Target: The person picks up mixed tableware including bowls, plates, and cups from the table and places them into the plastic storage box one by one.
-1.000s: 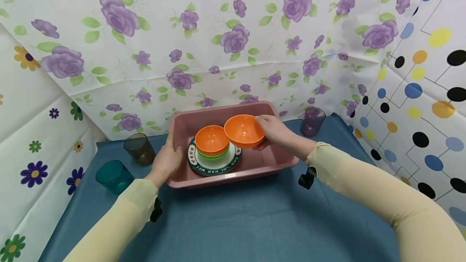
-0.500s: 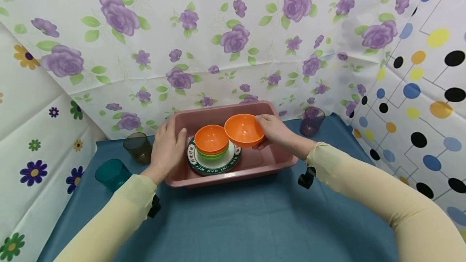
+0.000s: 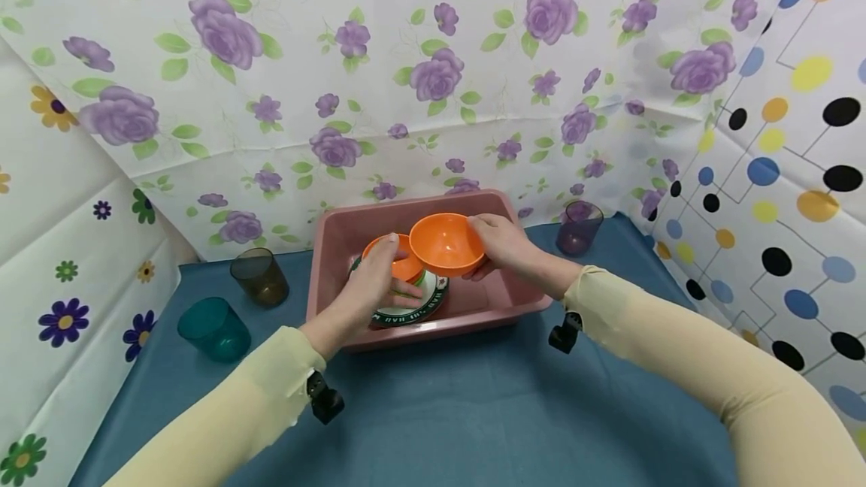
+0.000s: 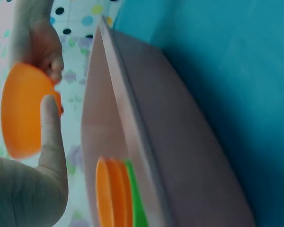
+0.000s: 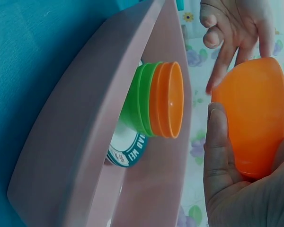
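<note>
A blue cloth-covered table (image 3: pixel 440 412) bears a pink rectangular plastic tub (image 3: pixel 521 299) near its far edge. Inside the tub lies a white round plate with a green lettered rim (image 3: pixel 433 299), and on it stands a stack of small bowls, orange ones nested on green ones (image 5: pixel 156 99). The right hand (image 3: pixel 504 246) holds a separate orange plastic bowl (image 3: pixel 443 243) above the tub, just beside the stack, with its thumb on one side of the wall and its fingers curled round the other. The left hand (image 3: pixel 372 288) reaches into the tub over the stack, its fingers spread and fairly straight; whether they touch the top bowl cannot be told. Off the tub stand three translucent plastic cups: a teal one (image 3: pixel 213 329) and a brown one (image 3: pixel 259 276) to the left, a purple one (image 3: pixel 578 228) to the right.
</note>
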The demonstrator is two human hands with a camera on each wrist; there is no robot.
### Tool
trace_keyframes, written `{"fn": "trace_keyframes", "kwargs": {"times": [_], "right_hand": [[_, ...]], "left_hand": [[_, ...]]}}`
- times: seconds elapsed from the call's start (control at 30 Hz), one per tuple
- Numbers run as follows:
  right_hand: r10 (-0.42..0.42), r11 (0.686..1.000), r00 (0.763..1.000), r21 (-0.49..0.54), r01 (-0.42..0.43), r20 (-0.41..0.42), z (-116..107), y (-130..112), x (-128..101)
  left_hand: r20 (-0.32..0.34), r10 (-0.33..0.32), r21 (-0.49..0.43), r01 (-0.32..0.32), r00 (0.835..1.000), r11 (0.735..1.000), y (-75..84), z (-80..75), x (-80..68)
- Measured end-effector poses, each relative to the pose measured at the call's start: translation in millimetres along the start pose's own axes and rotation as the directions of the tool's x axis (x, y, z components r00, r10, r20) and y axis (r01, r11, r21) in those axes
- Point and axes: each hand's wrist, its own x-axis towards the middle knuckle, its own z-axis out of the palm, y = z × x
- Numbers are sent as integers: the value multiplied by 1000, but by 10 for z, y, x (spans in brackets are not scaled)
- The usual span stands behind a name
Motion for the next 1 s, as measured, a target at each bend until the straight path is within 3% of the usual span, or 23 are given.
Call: {"fn": "trace_keyframes", "kwargs": {"times": [0.13, 0.5, 1.0], "right_hand": [[-36, 999, 999, -17, 36, 18, 53, 12, -12], [-82, 997, 995, 9, 82, 62, 196, 25, -49], [-99, 994, 991, 56, 94, 93, 237, 73, -66]], "left_hand": [[39, -53, -113, 58, 998, 992, -14, 108, 23], [9, -55, -247, 55, 998, 968, -37, 218, 66], [-32, -39, -145, 34, 999, 989, -50, 147, 52]]}}
